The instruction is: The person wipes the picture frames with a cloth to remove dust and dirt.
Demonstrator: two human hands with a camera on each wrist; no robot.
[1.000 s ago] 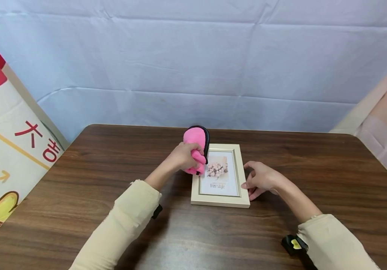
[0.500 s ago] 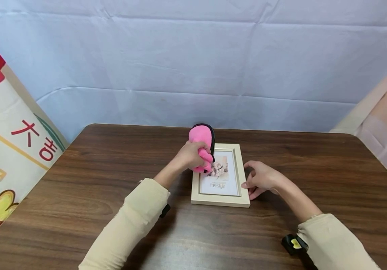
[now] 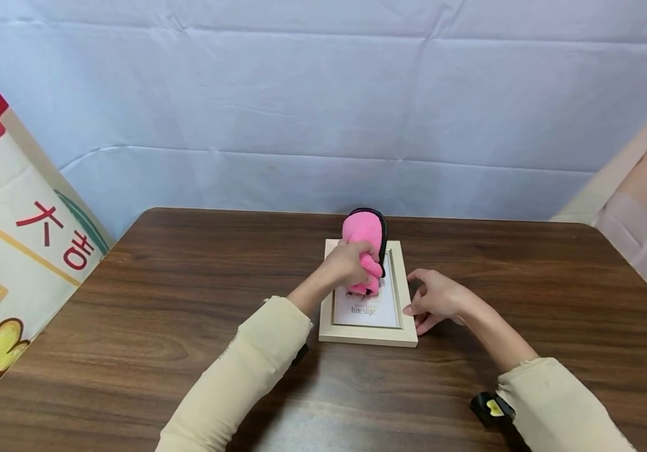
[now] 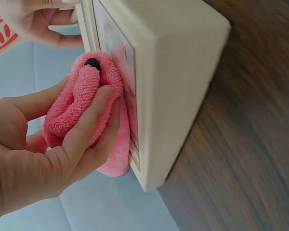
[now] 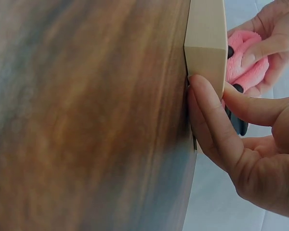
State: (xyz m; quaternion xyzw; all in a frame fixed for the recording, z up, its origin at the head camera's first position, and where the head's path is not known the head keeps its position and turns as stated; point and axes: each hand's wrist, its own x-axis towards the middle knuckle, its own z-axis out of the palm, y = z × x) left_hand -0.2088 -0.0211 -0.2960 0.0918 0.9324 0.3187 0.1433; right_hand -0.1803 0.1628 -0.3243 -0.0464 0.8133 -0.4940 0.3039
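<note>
Left hand (image 3: 349, 263) gripping cloth (image 3: 361, 227), right hand (image 3: 440, 297) holding frame (image 3: 368, 336)

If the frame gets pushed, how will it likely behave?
The frame would probably slide rather than tip, since it lies flat on the table. Its thick, straight sides suggest stiffness. The right hand at its edge might check a rightward push.
</note>
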